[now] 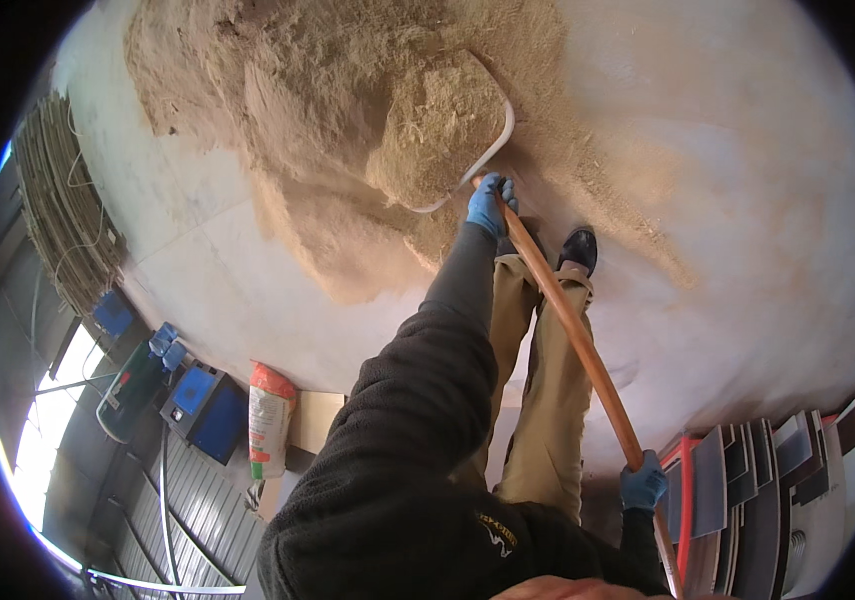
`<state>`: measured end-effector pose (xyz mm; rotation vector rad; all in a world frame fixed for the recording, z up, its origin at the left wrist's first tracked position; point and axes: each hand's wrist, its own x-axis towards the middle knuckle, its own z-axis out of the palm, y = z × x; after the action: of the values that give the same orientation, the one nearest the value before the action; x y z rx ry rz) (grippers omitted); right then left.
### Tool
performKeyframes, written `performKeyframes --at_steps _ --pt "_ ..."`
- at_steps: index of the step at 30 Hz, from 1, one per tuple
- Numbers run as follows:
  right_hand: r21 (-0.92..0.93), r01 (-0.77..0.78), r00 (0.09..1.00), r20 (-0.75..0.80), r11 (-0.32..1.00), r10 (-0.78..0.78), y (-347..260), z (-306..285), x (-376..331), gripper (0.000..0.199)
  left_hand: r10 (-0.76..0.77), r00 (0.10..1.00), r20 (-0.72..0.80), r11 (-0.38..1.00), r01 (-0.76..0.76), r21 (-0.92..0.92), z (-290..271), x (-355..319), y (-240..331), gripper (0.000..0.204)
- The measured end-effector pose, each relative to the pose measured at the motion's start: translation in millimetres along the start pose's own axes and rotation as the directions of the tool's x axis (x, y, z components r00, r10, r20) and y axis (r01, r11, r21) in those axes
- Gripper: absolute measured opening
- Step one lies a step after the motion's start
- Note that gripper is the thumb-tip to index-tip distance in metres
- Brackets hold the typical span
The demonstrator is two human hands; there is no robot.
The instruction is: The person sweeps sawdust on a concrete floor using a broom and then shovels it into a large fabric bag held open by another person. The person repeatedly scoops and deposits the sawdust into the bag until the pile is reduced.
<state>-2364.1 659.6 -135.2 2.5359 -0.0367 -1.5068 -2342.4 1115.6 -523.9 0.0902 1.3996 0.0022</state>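
Note:
A shovel with a long wooden handle [578, 330] runs from the lower right up to the middle of the view. My left hand [491, 203], in a blue glove, is wrapped around the handle close to the blade. Farther back, my right hand [643, 482], also in a blue glove, grips the same handle. The wide blade [504, 132] shows only its pale rim; a heap of tan sawdust-like shavings [435, 125] covers the rest. Around and behind the blade spreads a large pile of the same loose material [298, 90].
Loose shavings trail over the pale floor [748, 190] beside my shoes. At the left are stacked long boards [63, 210], a blue and black machine [206, 405] and a red and white sack [270, 415]. Panels [748, 465] lean in a red rack at the lower right.

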Motion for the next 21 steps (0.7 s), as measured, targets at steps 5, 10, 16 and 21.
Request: performKeyframes --at_steps 5,10,16,21 --pt "-0.012 0.011 0.999 -0.041 1.0 -0.012 13.2 -21.4 -13.2 0.025 0.06 0.998 0.013 0.998 -0.06 -0.02 12.7 -21.8 -6.0 0.016" --pt "-0.033 0.041 0.994 -0.099 0.999 -0.044 28.8 -47.1 -27.1 0.021 0.088 0.993 0.074 0.996 -0.086 -0.035 29.9 -49.6 -10.7 0.015" --pt "-0.049 0.112 0.986 -0.121 0.992 -0.117 55.3 -89.3 -58.3 0.024 0.106 0.993 0.049 0.994 -0.105 -0.014 59.7 -107.6 1.0 0.017" --pt "-0.053 0.125 0.985 -0.113 0.991 -0.13 60.9 -151.8 -89.2 0.022 0.123 0.992 0.029 0.991 -0.122 -0.046 91.2 -165.0 31.3 0.019"
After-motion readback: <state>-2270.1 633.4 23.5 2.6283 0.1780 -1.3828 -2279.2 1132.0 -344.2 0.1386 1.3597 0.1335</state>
